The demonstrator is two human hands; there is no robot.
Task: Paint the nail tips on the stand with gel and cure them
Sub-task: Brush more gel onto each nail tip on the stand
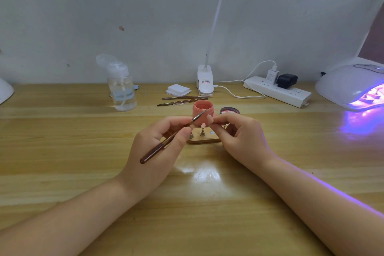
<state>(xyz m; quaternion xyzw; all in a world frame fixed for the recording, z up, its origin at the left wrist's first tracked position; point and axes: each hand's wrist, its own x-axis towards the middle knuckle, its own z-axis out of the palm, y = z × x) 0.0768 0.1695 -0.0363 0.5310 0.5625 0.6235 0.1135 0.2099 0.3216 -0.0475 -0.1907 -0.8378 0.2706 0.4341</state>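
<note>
My left hand (164,143) grips a dark red-brown gel brush (168,141), its bristle end raised toward the open pink gel jar (202,112). My right hand (234,133) pinches a pale nail tip (210,119) and holds it up in front of the jar, close to the brush tip. Below the hands lies the small wooden stand (204,140) with another nail tip (202,125) on a metal post; part of the stand is hidden by my fingers. The jar's dark lid (229,110) lies to the right of the jar.
A lit UV curing lamp (351,87) glows purple at the far right. A power strip (278,91), a white clip lamp (205,81), white wipes (178,90), two spare brushes (182,100) and a clear pump bottle (122,89) stand along the back of the wooden table (62,141).
</note>
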